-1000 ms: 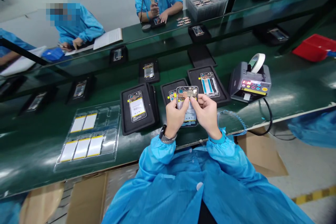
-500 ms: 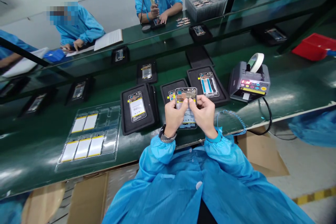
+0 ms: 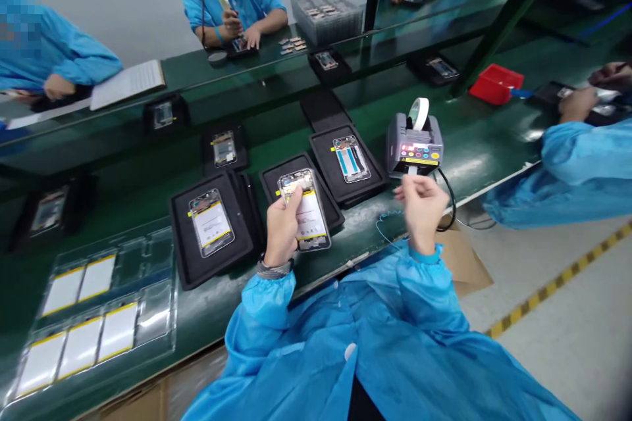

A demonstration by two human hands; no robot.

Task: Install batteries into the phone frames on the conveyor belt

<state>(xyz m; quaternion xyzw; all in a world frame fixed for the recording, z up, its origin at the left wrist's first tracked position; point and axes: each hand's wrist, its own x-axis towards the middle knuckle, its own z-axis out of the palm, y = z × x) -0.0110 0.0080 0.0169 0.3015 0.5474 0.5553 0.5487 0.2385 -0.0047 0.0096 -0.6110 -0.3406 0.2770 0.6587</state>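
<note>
Phone frame (image 3: 302, 210) is showing silver, smock (image 3: 375, 348) bright blue, bench mat (image 3: 474, 151) glossy dark grn, trays (image 3: 323, 158) matte blk. Batteries (image 3: 117, 331) are showing white w/ yel edges. Floor tape (image 3: 557, 283) is running yel/blk stripes. Bin (image 3: 496, 83) is showing red, dispenser (image 3: 413, 147) grey w/ multicolour dots.

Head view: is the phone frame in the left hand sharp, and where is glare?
Head view: the phone frame in the left hand looks fairly sharp, fine parts too small to read; glare streaks the green bench and the clear plastic tray; the wide lens bows the bench edges.
</note>
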